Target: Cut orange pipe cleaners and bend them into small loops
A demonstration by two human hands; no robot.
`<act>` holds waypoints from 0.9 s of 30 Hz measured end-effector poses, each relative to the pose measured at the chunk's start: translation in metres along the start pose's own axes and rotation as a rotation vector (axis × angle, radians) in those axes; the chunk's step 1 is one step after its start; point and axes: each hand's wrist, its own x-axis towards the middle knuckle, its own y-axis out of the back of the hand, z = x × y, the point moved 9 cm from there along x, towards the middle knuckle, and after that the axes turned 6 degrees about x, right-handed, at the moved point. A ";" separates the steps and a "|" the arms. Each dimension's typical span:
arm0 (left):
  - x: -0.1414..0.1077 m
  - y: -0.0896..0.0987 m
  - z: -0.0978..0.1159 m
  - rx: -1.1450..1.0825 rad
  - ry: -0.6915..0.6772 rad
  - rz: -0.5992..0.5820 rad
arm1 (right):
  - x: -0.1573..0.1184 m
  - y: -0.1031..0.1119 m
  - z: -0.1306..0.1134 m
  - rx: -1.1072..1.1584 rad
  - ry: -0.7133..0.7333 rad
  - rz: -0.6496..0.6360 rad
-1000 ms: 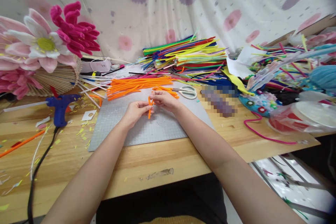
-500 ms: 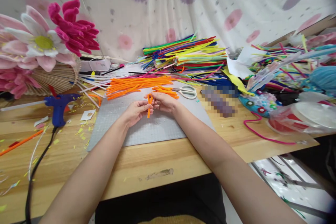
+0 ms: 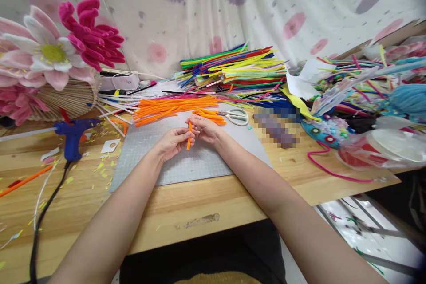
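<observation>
Between my two hands, above the grey cutting mat (image 3: 140, 164), is a folded orange pipe cleaner (image 3: 189, 142) with its ends pointing down. My left hand (image 3: 176, 142) pinches it near the middle from the left. At its top, the fingers of my right hand (image 3: 205, 128) press around the folded end. Just beyond my hands lie a bundle of long orange pipe cleaners (image 3: 166, 108) and a pile of shorter orange pieces (image 3: 216, 117). Scissors with white handles (image 3: 238, 116) rest right of the short pieces.
A blue glue gun (image 3: 73, 135) with a black cord lies at left, near yellow scraps. Fuzzy flowers (image 3: 53, 53) stand behind it. Bundles of coloured pipe cleaners (image 3: 233, 69) fill the back. A clear-wrapped container (image 3: 386, 148) sits at right.
The open loop at the top of the orange pipe cleaner has been squeezed narrow. My right fingers have closed over its top, while my left hand stays nearly in place.
</observation>
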 end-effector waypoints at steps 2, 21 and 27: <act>0.001 0.001 -0.001 0.008 0.003 0.011 | 0.000 0.002 -0.001 0.002 0.017 0.030; -0.001 0.004 -0.006 0.014 -0.007 0.044 | -0.007 0.015 -0.024 -0.144 0.252 0.218; -0.001 0.008 -0.007 0.016 0.012 0.079 | -0.004 0.010 -0.020 -0.171 0.243 0.161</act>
